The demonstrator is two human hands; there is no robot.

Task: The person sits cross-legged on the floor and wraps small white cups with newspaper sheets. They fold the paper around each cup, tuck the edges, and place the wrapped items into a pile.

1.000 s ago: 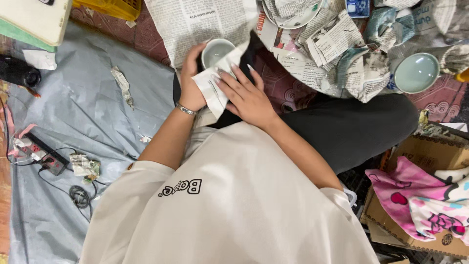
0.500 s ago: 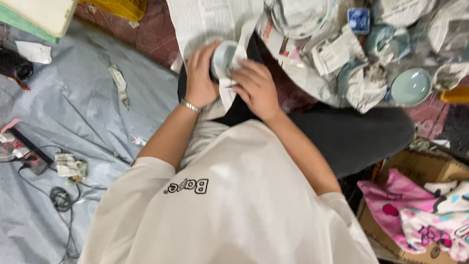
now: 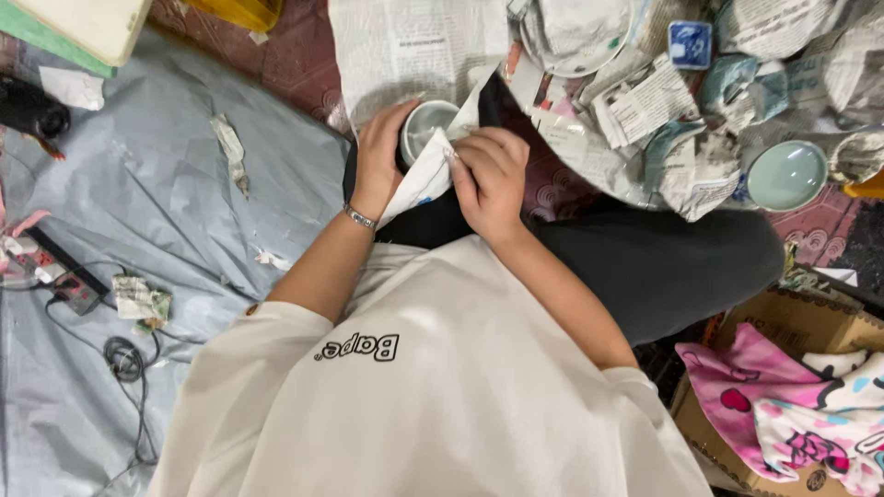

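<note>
I sit cross-legged on the floor in a white shirt and dark trousers. My left hand [image 3: 379, 152], with a bracelet at the wrist, grips the side of a small pale cup [image 3: 425, 124] over my lap. My right hand [image 3: 490, 175] pinches a piece of white paper [image 3: 419, 177] against the cup's rim. The paper hangs down between both hands and hides the cup's lower part. A sheet of newspaper [image 3: 414, 46] lies on the floor just beyond the cup.
Crumpled newspaper bundles [image 3: 681, 138], a pale green bowl [image 3: 785, 175], a plate in paper [image 3: 575, 32] and a small blue square dish [image 3: 691, 43] lie at upper right. A cardboard box with pink cloth [image 3: 792, 405] stands at lower right. Grey sheeting [image 3: 138, 212], cables and a power strip [image 3: 60, 276] are on the left.
My right hand has curled from flat on the paper to pinching it at the cup's rim. The view has shifted slightly and the cup now shows less of its mouth.
</note>
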